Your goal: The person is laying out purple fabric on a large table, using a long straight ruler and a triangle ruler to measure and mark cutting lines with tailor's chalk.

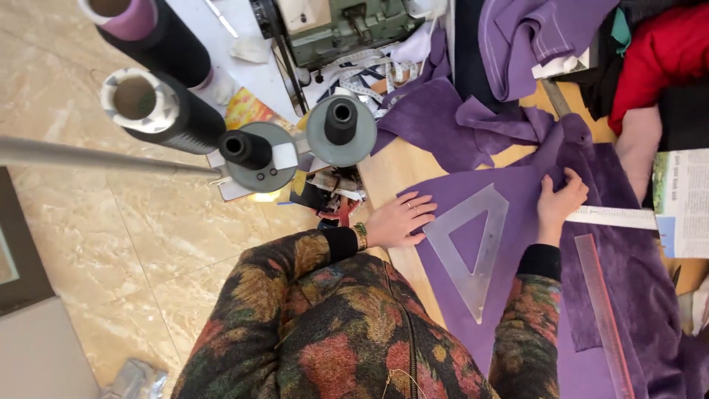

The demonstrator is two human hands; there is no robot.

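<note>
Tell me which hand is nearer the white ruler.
Right. The right hand rests on the purple fabric touching the white ruler's end; the left hand lies flat beyond the clear triangle.

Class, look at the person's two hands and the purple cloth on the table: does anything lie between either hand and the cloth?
Nothing visible does. The left hand rests flat on the purple cloth beside the clear triangle; the right hand presses the cloth directly, next to the white ruler.

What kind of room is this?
Probably a sewing workshop: a green metal sewing machine, big black thread cones, and purple fabric spread under a clear plastic triangle ruler.
</note>
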